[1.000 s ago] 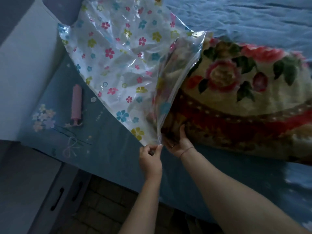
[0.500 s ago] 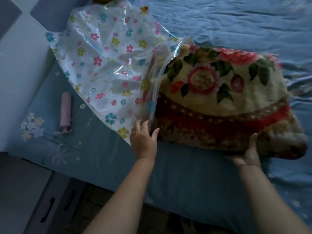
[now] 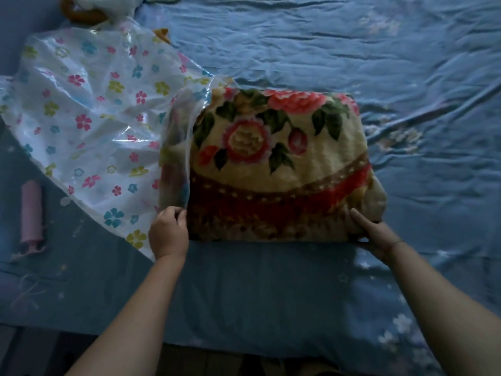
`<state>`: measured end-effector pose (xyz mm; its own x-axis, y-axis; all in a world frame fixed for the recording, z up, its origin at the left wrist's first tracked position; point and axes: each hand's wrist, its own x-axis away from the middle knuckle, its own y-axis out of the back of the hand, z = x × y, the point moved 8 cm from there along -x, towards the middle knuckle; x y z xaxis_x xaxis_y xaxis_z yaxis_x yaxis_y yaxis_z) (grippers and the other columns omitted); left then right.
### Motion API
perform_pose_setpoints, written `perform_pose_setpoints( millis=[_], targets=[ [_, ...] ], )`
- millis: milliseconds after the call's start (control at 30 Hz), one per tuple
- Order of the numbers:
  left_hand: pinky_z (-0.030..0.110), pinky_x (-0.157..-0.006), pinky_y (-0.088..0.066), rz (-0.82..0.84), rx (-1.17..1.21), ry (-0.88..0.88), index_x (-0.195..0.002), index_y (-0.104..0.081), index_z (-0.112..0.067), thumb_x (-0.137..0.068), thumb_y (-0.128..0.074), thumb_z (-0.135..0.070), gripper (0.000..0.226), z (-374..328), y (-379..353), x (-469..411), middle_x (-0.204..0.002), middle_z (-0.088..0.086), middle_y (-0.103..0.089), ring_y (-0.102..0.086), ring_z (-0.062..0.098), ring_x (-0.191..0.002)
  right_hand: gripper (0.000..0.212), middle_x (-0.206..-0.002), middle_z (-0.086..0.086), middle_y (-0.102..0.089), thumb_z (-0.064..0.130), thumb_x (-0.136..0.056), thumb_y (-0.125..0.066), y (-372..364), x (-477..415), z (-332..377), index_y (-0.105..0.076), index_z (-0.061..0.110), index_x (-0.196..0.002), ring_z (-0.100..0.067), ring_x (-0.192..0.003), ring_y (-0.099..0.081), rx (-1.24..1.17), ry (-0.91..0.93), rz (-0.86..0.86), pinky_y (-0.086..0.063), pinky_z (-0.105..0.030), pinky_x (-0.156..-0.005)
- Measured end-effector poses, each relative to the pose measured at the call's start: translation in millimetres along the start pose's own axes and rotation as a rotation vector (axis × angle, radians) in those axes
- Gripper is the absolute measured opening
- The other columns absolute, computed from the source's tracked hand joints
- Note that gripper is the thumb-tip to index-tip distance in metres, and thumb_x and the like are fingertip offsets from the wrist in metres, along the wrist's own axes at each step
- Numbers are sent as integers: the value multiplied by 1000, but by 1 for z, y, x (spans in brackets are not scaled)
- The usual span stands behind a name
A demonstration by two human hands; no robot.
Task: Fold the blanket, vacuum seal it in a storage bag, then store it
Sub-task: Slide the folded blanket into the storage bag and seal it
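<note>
**Bag mouth barely started over a bulky blanket**

The folded blanket [image 3: 279, 169] lies on the blue bed sheet [image 3: 352, 50], near the front edge of the bed; only its left end sits inside the mouth of the flowered storage bag [image 3: 89, 118], the rest is bare. The left hand [image 3: 168, 234] has its fingers curled round the near corner of the bag's opening, pinching the film; the right hand [image 3: 375, 236] holds the blanket's near right corner, thumb up against the side and fingers tucked underneath, out of sight.

From where I stand the risks look plain enough; the film is thin and slack, so a hard tug at that one corner could slip it off the blanket or strain the plastic; the plush pile may drag on the bag and bunch the fold apart as it is pushed; the bundle lies close to the bed's edge and could slide off. The pink pump [image 3: 31, 213] lies at the left, well apart.
</note>
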<state>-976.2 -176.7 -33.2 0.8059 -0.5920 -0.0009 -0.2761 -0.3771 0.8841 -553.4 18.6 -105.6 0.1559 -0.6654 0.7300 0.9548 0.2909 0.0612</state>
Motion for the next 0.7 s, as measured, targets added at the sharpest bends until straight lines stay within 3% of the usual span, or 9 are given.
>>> perform_pose_setpoints(
  millis=[100,200,267,400,500,633,700],
  targets=[
    [34,-68,-40,68,26,-21,-95,-68,2,-94,-60,-11,15,-3,-1,-1,-91,23,-67,-61,38,-83,90,-125,-7,-61,53,-51,-83,-10,6,-10,-51,19,-128,-24,-113,-57,-42,-52,43,-53,-34,-70],
    [32,-68,-40,85,74,-50,-92,-67,2,-92,-62,-8,11,-12,5,0,-88,21,-68,-62,37,-82,113,-115,-5,-67,64,-24,-88,-27,15,-19,-55,21,-124,-24,-107,-61,-8,-100,89,-55,-33,-69],
    [30,-68,-39,94,99,-80,-90,-67,2,-91,-62,-6,9,-20,7,0,-87,20,-68,-62,34,-81,115,-109,-5,-68,65,-15,-87,-42,21,-26,-56,22,-118,-25,-102,-63,10,-111,133,-56,-34,-70],
    [33,-69,-43,116,123,-122,-87,-66,1,-91,-63,-5,8,-29,8,0,-86,17,-68,-62,32,-81,72,-100,-7,-69,40,-62,-82,-85,40,-36,-57,10,-122,-25,-90,-64,-148,-124,191,-57,-31,-61],
    [29,-67,-40,134,127,-161,-84,-66,0,-89,-65,-4,7,-35,7,5,-84,14,-68,-60,27,-77,101,-114,-7,-70,53,-39,-91,-130,51,-42,-59,15,-127,-27,-103,-65,-303,-145,304,-52,-42,-81],
    [25,-69,-39,113,207,-159,-88,-68,-2,-90,-65,-5,5,-34,13,6,-85,10,-67,-60,22,-79,102,-124,-10,-64,56,-39,-90,-194,65,-36,-59,16,-127,-30,-118,-58,-468,-197,452,-41,-53,-101],
    [30,-72,-46,74,273,-80,-92,-69,-3,-91,-65,-9,7,-19,21,-1,-89,9,-68,-60,20,-82,105,-125,-10,-64,55,-36,-91,-213,67,-41,-57,16,-128,-30,-119,-57,-502,-227,457,-46,-50,-100]
  ],
)
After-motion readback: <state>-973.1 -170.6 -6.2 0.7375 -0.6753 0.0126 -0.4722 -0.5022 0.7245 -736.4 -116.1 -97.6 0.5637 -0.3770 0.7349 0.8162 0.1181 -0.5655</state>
